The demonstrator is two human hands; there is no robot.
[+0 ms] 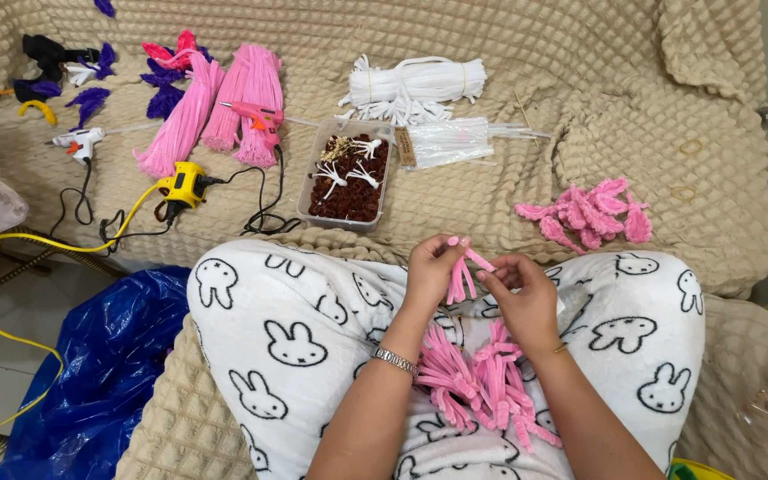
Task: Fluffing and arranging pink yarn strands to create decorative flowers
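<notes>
- Left hand: raised above the lap, fingers pressed together and pinching a small bunch of pink pipe cleaners at its upper end; a metal bracelet sits on the wrist.
- Right hand: just beside the left, fingertips pinching the same bunch from the other side, its strands hanging down between the two hands.
- Lap: white blanket with a rabbit pattern, carrying a loose pile of bent pink pieces below the wrists.
- Beige quilted cover: bears a heap of finished pink shapes to the right, well apart from the hands.
- Clear plastic tray: holds dark red and white pieces, ahead of the knees.
- Farther back: white bundle, long pink bundles, a pink glue gun, a white glue gun, and a yellow plug adapter.
- Blue plastic bag: lies on the floor at left.
</notes>
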